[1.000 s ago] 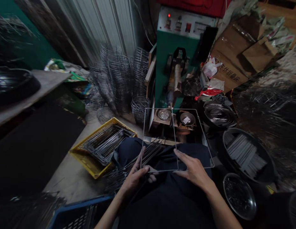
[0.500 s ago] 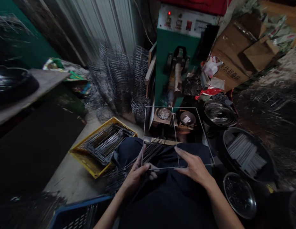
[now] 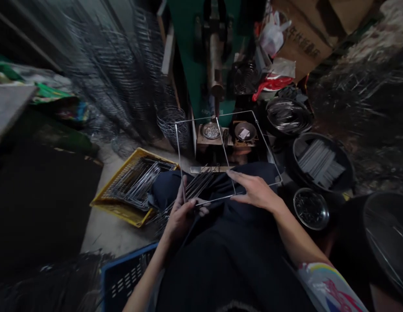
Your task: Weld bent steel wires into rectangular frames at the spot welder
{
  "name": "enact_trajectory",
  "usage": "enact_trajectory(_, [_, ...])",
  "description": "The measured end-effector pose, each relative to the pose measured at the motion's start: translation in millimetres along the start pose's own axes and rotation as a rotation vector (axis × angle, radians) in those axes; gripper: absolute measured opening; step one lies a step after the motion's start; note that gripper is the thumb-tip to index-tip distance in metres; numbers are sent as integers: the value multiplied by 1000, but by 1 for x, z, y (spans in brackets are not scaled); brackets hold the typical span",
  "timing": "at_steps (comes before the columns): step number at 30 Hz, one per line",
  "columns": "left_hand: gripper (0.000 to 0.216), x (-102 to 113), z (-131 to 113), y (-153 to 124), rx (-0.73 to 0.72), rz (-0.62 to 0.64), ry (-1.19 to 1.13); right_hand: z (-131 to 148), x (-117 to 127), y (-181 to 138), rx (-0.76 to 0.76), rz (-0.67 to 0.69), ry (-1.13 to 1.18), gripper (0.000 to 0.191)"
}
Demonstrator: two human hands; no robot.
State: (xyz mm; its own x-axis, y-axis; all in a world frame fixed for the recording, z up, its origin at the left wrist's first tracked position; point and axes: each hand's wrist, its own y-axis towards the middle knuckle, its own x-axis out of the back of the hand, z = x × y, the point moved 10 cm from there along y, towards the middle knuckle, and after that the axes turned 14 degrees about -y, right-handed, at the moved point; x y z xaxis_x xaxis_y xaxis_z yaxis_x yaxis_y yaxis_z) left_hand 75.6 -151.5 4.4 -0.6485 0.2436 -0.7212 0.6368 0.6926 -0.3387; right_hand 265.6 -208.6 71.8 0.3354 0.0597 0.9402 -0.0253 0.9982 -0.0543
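Above my lap I hold a rectangular wire frame (image 3: 223, 141) with one crossbar down its middle. My left hand (image 3: 182, 210) is closed around its near left corner, thumb on top of the wire. At the near end of the crossbar, my right hand (image 3: 255, 190) grips the frame between thumb and fingers. The far side of the frame overlaps the green machine (image 3: 185, 56) in view, at the crossbar's far end close below the machine's metal arm (image 3: 216, 69). Loose metal rods (image 3: 198, 184) lie across my left thigh, partly behind my left hand.
A yellow crate (image 3: 120, 212) of wire pieces sits at left, with a blue crate (image 3: 123, 268) nearer. Stacked wire baskets (image 3: 123, 65) stand behind. A dish of small metal parts (image 3: 211, 130) rests below the machine. At right are a tub of rods (image 3: 321, 164) and a glossy bowl (image 3: 311, 209).
My view has tipped downward and shifted right, so the machine's panel has left the picture. The wire frame is tilted more, its right side lower, with both hands still on it.
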Motion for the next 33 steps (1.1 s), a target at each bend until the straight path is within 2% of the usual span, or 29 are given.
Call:
enact_trajectory(10, [91, 3, 5, -1, 24, -50, 10, -2, 2, -1, 45, -66, 52, 89])
enact_trajectory(16, [87, 1, 5, 1, 18, -43, 0, -5, -2, -2, 30, -41, 80, 97])
enact_trajectory(20, [88, 2, 8, 3, 16, -47, -32, -9, -7, -2, -9, -8, 62, 93])
enact_trajectory(24, [97, 6, 10, 7, 9, -10, -40, -7, -9, -2, 5, -60, 12, 88])
enact_trajectory(29, [99, 6, -4, 30, -38, 62, -40, -15, -7, 16, -1, -153, -62, 81])
enact_trajectory(33, [98, 1, -30, 72, -62, 98, -110, -33, 13, 60, -5, -226, -136, 82])
